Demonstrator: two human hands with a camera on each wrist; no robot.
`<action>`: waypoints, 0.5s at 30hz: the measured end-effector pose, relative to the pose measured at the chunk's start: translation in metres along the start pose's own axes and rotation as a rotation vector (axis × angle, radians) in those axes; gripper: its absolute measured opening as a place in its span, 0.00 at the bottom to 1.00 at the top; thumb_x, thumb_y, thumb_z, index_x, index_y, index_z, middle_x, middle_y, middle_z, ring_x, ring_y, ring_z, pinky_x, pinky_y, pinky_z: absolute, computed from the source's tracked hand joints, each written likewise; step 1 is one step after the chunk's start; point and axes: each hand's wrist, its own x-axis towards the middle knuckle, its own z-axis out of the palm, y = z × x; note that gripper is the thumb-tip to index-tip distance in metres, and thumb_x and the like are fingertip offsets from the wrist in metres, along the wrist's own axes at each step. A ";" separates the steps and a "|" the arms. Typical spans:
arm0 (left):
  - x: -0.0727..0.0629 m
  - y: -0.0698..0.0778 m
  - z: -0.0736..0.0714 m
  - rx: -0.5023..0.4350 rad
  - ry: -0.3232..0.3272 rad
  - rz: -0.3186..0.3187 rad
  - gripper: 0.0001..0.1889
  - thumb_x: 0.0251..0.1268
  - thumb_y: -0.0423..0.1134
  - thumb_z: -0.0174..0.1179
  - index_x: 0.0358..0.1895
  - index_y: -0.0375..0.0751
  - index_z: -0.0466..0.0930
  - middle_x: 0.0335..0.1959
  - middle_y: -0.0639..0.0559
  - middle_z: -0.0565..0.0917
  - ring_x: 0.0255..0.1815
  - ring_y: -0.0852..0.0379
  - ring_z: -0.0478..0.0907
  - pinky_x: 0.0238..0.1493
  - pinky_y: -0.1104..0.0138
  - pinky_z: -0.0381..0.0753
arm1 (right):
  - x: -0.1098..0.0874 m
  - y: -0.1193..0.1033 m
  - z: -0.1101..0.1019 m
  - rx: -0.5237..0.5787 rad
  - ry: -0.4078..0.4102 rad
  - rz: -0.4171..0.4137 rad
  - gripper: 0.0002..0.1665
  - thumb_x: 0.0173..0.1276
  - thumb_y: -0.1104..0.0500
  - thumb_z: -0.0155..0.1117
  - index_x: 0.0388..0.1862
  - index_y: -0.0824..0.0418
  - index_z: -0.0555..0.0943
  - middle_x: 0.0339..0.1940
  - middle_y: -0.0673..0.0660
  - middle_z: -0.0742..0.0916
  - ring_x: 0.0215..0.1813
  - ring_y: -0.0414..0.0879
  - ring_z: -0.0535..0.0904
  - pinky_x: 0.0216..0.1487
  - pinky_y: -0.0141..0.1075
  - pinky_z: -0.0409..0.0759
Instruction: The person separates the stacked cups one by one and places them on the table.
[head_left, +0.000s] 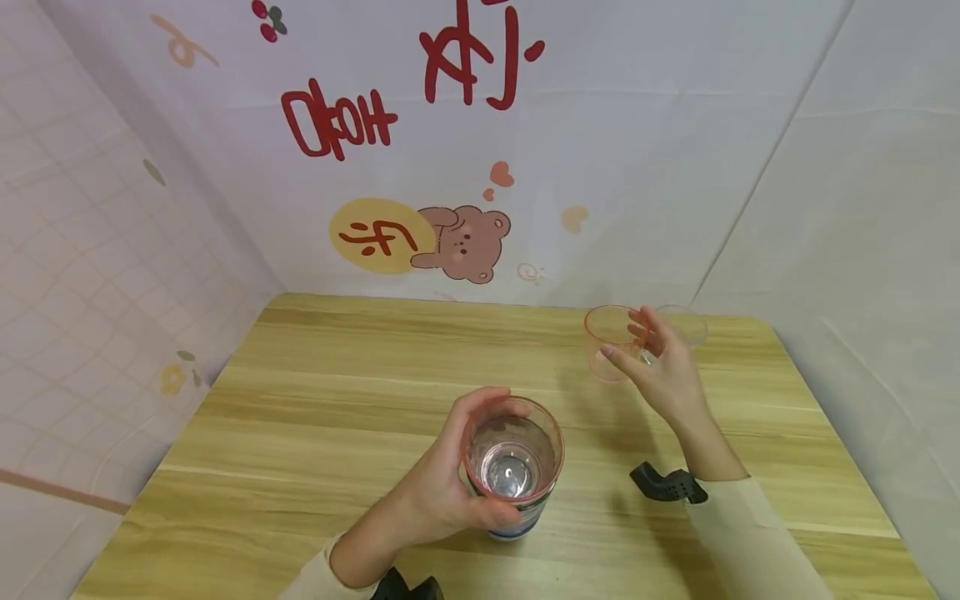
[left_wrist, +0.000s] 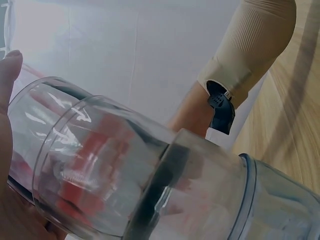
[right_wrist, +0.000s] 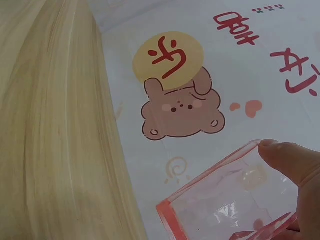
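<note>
My left hand (head_left: 438, 487) grips a stack of nested clear cups (head_left: 551, 446) near the front middle of the table. The top cup has a pink rim. In the left wrist view the stacked cups (left_wrist: 195, 175) show dark and blue bands, and my fingers wrap the end at the left edge. At the back right, my right hand (head_left: 667, 371) holds a clear cup with a red rim (head_left: 596, 340), its thumb in front and fingers behind. The right wrist view shows this cup (right_wrist: 225, 200) tilted, with the thumb on its edge.
Another clear cup (head_left: 705, 333) with a pale rim stands behind my right hand. The wooden table (head_left: 322, 367) meets a white printed backdrop (head_left: 637, 125) at the back, with fabric walls on both sides. Black wrist mounts (head_left: 667, 485) sit on my sleeves.
</note>
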 end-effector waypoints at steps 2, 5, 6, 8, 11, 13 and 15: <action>0.000 0.000 0.000 0.002 -0.002 0.002 0.52 0.69 0.62 0.69 0.79 0.33 0.51 0.70 0.29 0.73 0.73 0.48 0.74 0.78 0.64 0.73 | 0.001 0.002 0.001 0.006 -0.001 0.004 0.61 0.72 0.51 0.79 0.90 0.65 0.50 0.85 0.65 0.71 0.81 0.69 0.70 0.77 0.66 0.72; 0.000 -0.001 0.000 0.011 -0.003 0.002 0.52 0.69 0.63 0.69 0.80 0.33 0.51 0.70 0.29 0.73 0.73 0.48 0.74 0.78 0.64 0.73 | 0.003 0.006 0.002 0.008 0.002 0.005 0.62 0.72 0.52 0.78 0.90 0.65 0.49 0.85 0.66 0.70 0.82 0.70 0.69 0.77 0.67 0.71; 0.000 -0.001 0.000 0.015 -0.004 0.001 0.52 0.69 0.63 0.68 0.80 0.34 0.51 0.70 0.30 0.73 0.74 0.48 0.74 0.78 0.64 0.73 | 0.004 0.007 0.002 0.006 0.007 0.003 0.61 0.72 0.52 0.78 0.90 0.66 0.50 0.85 0.66 0.70 0.82 0.70 0.69 0.77 0.66 0.71; 0.000 -0.002 0.000 0.020 -0.005 0.000 0.52 0.69 0.64 0.68 0.80 0.34 0.51 0.70 0.32 0.73 0.74 0.48 0.74 0.78 0.64 0.73 | 0.006 0.008 0.002 0.005 0.016 0.001 0.60 0.72 0.53 0.78 0.89 0.66 0.51 0.85 0.67 0.71 0.82 0.70 0.69 0.77 0.66 0.71; 0.000 -0.002 0.000 0.022 -0.007 -0.003 0.52 0.69 0.64 0.67 0.80 0.34 0.51 0.71 0.33 0.73 0.74 0.48 0.73 0.78 0.63 0.73 | 0.008 0.011 0.004 0.004 0.032 0.001 0.58 0.72 0.54 0.78 0.88 0.67 0.54 0.84 0.67 0.71 0.82 0.69 0.69 0.77 0.65 0.71; -0.001 -0.002 0.000 0.023 -0.006 -0.003 0.52 0.69 0.64 0.67 0.80 0.34 0.51 0.71 0.33 0.73 0.74 0.48 0.73 0.78 0.63 0.73 | 0.010 0.012 0.005 0.006 0.040 0.003 0.57 0.72 0.54 0.78 0.88 0.68 0.55 0.84 0.67 0.72 0.82 0.69 0.70 0.78 0.64 0.71; -0.001 -0.002 0.000 0.024 -0.006 -0.005 0.52 0.69 0.64 0.67 0.80 0.34 0.51 0.71 0.33 0.73 0.74 0.48 0.73 0.78 0.63 0.73 | 0.010 0.013 0.006 0.001 0.043 0.010 0.56 0.72 0.54 0.78 0.87 0.67 0.56 0.84 0.67 0.72 0.81 0.69 0.70 0.77 0.65 0.72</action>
